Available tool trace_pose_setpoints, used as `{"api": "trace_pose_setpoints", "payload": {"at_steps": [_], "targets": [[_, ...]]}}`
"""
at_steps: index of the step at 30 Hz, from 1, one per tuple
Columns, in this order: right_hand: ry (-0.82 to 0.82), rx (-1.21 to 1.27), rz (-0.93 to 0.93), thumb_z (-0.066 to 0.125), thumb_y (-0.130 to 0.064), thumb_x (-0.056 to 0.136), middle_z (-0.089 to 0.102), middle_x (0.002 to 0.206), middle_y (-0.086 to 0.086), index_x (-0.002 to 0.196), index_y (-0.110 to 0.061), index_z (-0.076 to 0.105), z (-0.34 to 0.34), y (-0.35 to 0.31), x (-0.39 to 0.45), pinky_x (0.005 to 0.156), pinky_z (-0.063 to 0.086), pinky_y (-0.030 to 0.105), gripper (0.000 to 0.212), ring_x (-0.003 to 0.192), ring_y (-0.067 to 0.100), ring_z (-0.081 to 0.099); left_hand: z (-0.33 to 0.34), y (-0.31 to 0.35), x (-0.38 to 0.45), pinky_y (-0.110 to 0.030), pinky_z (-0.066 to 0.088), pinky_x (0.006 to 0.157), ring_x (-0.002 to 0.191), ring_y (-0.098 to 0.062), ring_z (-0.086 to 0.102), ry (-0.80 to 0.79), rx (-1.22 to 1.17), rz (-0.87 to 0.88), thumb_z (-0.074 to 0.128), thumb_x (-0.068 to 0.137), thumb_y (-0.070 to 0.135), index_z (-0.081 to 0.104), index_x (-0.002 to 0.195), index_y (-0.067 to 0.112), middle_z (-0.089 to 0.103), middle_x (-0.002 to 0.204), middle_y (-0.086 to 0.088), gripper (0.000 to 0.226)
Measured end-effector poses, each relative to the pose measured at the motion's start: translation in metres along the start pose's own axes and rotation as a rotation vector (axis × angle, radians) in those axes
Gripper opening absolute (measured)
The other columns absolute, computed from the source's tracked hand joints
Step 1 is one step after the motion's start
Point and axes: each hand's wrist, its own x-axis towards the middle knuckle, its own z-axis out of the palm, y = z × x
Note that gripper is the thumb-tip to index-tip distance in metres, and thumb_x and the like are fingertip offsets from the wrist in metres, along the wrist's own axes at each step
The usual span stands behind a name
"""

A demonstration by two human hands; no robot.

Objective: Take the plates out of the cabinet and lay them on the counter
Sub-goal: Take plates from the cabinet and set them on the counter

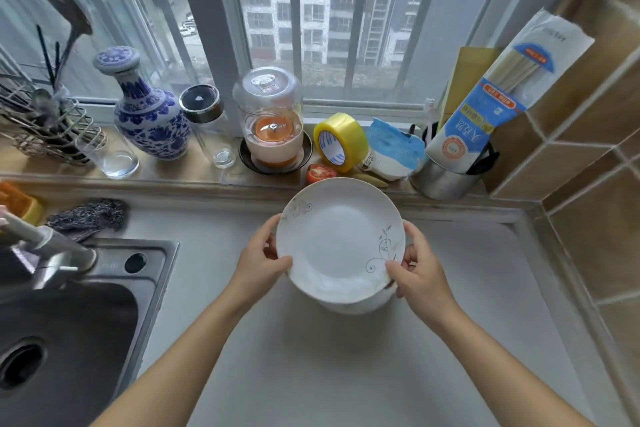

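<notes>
A white plate (337, 236) with thin vine patterns on its rim is held above the grey counter (311, 357), tilted slightly toward me. My left hand (263, 263) grips its left edge and my right hand (415, 270) grips its right edge. Under its near edge shows the white rim of another plate (360, 307); how many lie beneath is hidden. The cabinet is out of view.
A steel sink (69, 322) with a tap (45, 246) is at the left. The window ledge behind holds a blue-and-white vase (149, 111), glasses, a jar (270, 121), yellow tape (341, 142), half a tomato (320, 173) and a noodle packet (491, 100). A tiled wall (595, 166) stands at the right.
</notes>
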Motion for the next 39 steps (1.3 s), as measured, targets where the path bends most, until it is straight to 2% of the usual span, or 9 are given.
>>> {"api": "trace_pose_setpoints", "payload": {"at_steps": [6, 9, 13, 18, 23, 26, 30, 35, 39], "targets": [[-0.05, 0.012, -0.062, 0.062, -0.005, 0.078, 0.064, 0.089, 0.002, 0.119, -0.055, 0.044, 0.045, -0.039, 0.0, 0.053, 0.052, 0.022, 0.068, 0.062, 0.014, 0.055, -0.059, 0.017, -0.013, -0.016, 0.046, 0.06, 0.063, -0.006, 0.051, 0.075, -0.017, 0.002, 0.057, 0.06, 0.01, 0.052, 0.115, 0.054, 0.05, 0.077, -0.001, 0.071], [-0.1, 0.013, -0.032, 0.062, 0.0, 0.083, 0.06, 0.089, 0.016, 0.137, -0.032, 0.039, 0.077, -0.049, -0.002, 0.056, 0.056, 0.028, 0.067, 0.064, 0.011, 0.058, -0.095, 0.015, -0.02, -0.021, 0.046, 0.064, 0.068, -0.01, 0.052, 0.1, -0.002, -0.006, 0.057, 0.061, 0.01, 0.051, 0.129, 0.039, 0.051, 0.082, -0.005, 0.074], [-0.193, 0.011, -0.004, 0.06, -0.001, 0.087, 0.064, 0.083, 0.002, 0.14, -0.031, 0.03, 0.124, -0.056, -0.007, 0.055, 0.056, 0.029, 0.068, 0.063, 0.015, 0.066, -0.141, 0.001, -0.029, -0.031, 0.043, 0.069, 0.073, -0.02, 0.052, 0.115, 0.014, -0.023, 0.056, 0.061, 0.006, 0.051, 0.131, 0.03, 0.057, 0.088, -0.015, 0.075], [-0.254, 0.036, 0.091, 0.055, -0.005, 0.089, 0.064, 0.09, -0.002, 0.137, -0.041, 0.025, 0.174, -0.053, -0.014, 0.044, 0.047, 0.026, 0.068, 0.058, 0.025, 0.068, -0.175, -0.027, -0.037, -0.022, 0.052, 0.074, 0.086, -0.012, 0.062, 0.127, -0.002, -0.066, 0.056, 0.06, 0.004, 0.053, 0.131, 0.029, 0.066, 0.105, -0.007, 0.074], [-0.255, 0.033, 0.149, 0.054, -0.007, 0.09, 0.064, 0.104, -0.002, 0.145, -0.038, 0.024, 0.202, -0.038, -0.017, 0.053, 0.054, 0.029, 0.07, 0.069, 0.019, 0.068, -0.189, -0.062, -0.034, -0.051, 0.05, 0.088, 0.1, -0.04, 0.057, 0.082, 0.028, -0.095, 0.056, 0.072, -0.011, 0.05, 0.133, 0.028, 0.06, 0.111, -0.022, 0.073], [-0.226, 0.023, 0.15, 0.055, -0.007, 0.089, 0.063, 0.103, -0.005, 0.145, -0.04, 0.027, 0.212, -0.028, -0.018, 0.055, 0.056, 0.031, 0.071, 0.074, 0.014, 0.066, -0.192, -0.082, -0.028, -0.042, 0.053, 0.082, 0.093, -0.034, 0.06, 0.084, 0.05, -0.123, 0.058, 0.072, -0.01, 0.047, 0.136, 0.03, 0.061, 0.107, -0.017, 0.076], [-0.208, 0.033, 0.162, 0.054, -0.006, 0.089, 0.061, 0.1, -0.008, 0.141, -0.046, 0.028, 0.221, -0.019, -0.016, 0.055, 0.056, 0.029, 0.071, 0.074, 0.01, 0.066, -0.194, -0.099, -0.017, -0.013, 0.049, 0.064, 0.07, 0.001, 0.058, 0.085, 0.067, -0.108, 0.058, 0.071, -0.008, 0.052, 0.121, 0.049, 0.06, 0.087, 0.014, 0.076], [-0.18, 0.029, 0.184, 0.055, -0.004, 0.088, 0.063, 0.109, -0.001, 0.144, -0.039, 0.028, 0.225, -0.004, -0.007, 0.059, 0.06, 0.037, 0.072, 0.08, 0.017, 0.066, -0.194, -0.113, -0.003, -0.012, 0.048, 0.07, 0.08, 0.003, 0.059, 0.038, 0.123, -0.092, 0.061, 0.073, -0.003, 0.046, 0.126, 0.048, 0.059, 0.097, 0.019, 0.075], [-0.16, 0.053, 0.18, 0.056, -0.002, 0.087, 0.062, 0.101, -0.003, 0.136, -0.049, 0.032, 0.229, 0.005, -0.002, 0.056, 0.056, 0.027, 0.071, 0.076, 0.008, 0.065, -0.192, -0.121, 0.004, -0.017, 0.05, 0.077, 0.085, -0.006, 0.056, 0.033, 0.179, -0.103, 0.063, 0.075, 0.0, 0.044, 0.135, 0.038, 0.055, 0.103, 0.013, 0.074]]}}
